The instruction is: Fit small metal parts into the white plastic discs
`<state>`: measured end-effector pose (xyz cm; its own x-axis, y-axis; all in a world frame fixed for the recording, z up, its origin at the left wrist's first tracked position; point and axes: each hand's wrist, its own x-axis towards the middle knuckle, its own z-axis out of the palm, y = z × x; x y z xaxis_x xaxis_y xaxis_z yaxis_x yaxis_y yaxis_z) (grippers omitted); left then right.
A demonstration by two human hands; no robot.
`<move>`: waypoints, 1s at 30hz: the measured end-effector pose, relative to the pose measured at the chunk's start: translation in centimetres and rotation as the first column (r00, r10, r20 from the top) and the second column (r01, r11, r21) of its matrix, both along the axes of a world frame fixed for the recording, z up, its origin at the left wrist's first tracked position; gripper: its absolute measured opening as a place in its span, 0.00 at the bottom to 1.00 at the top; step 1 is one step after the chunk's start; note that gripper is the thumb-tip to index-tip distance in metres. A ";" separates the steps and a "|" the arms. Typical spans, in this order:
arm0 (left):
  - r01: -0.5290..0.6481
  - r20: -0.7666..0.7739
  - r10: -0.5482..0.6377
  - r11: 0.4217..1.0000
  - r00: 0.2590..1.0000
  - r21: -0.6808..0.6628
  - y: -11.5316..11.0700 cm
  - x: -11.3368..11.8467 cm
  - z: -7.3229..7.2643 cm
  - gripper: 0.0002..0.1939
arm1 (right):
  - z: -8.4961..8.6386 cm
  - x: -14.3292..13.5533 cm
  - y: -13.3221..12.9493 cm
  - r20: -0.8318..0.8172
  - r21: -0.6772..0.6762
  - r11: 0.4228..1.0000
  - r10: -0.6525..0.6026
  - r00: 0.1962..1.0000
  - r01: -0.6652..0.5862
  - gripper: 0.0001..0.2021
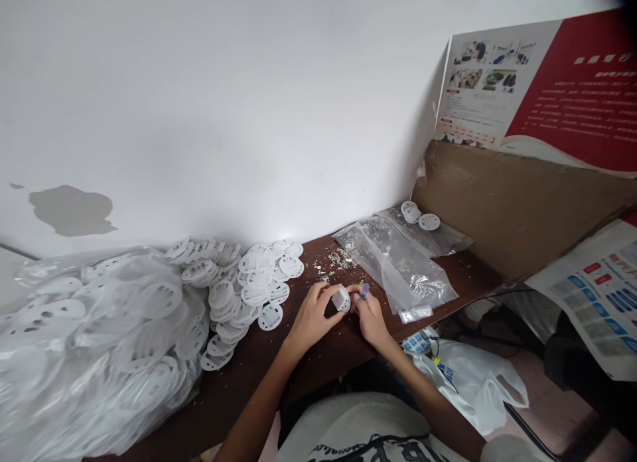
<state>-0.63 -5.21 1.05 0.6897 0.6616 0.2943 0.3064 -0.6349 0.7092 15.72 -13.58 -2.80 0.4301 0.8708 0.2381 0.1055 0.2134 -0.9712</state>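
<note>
My left hand (314, 316) grips a round white plastic disc (341, 299) between thumb and fingers, tilted above the dark brown table. Closed around a slim tool with a blue-purple end (365, 291), my right hand (371, 316) is right beside the disc. The tool's working tip is hidden, so its exact kind does not show. Left of my hands lies a heap of similar white discs (259, 276) with slots and holes. Small shiny bits (341, 257) are scattered on the table just beyond my fingers.
A large clear bag of discs (109, 342) fills the left side. Right of my hands lie flat clear plastic bags (393, 256), with a few discs (428, 222) behind. A cardboard panel (478, 203) stands at the right. Below the table hangs a white carrier bag (478, 376).
</note>
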 end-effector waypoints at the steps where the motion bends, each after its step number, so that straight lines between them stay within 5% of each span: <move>1: 0.000 -0.002 0.000 0.999 1.000 0.042 0.1 0.0 -0.1 0.28 | 0.1 0.0 -0.1 0.048 -0.002 1.000 -0.012 0.999 0.012 0.15; 6: 0.054 0.081 -0.065 0.990 0.995 0.133 0.2 0.1 -0.6 0.28 | 1.1 -0.3 -0.2 0.170 -0.003 1.000 0.024 0.985 -0.024 0.13; 10: 0.116 0.344 -0.042 0.973 0.938 -0.197 -0.2 0.4 -1.0 0.41 | 1.0 -1.3 0.6 -0.055 -0.022 0.998 0.064 0.996 -0.065 0.16; 13: 0.269 0.537 0.135 0.750 0.832 -0.604 -0.3 0.8 -1.4 0.39 | 0.7 -2.3 1.4 -0.238 -0.027 0.991 0.123 0.963 -0.133 0.18; 15: 0.339 0.583 0.298 0.585 0.756 -0.737 -0.2 1.2 -1.7 0.28 | 0.7 -2.8 1.8 -0.228 -0.031 0.986 0.152 0.962 -0.163 0.18; 17: 0.344 0.585 0.435 0.514 0.685 -0.786 0.1 1.4 -1.9 0.22 | 1.0 -2.9 2.0 -0.119 -0.041 0.991 0.121 0.986 -0.126 0.17; 22: 0.252 0.548 0.574 0.515 0.608 -0.819 0.9 1.2 -1.6 0.22 | 2.0 -1.6 1.2 0.239 -0.048 0.999 0.007 0.971 0.005 0.16; 30: 0.141 0.516 0.547 0.584 0.660 -0.800 0.8 0.9 -1.2 0.31 | 1.6 -0.4 -0.1 0.614 -0.101 0.995 0.079 0.785 -0.021 0.14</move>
<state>0.31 -4.42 -0.17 0.3313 0.9399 -0.0828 -0.4113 0.2229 0.8838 15.33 -13.71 -1.21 0.1719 0.9158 0.3630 0.6797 0.1565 -0.7166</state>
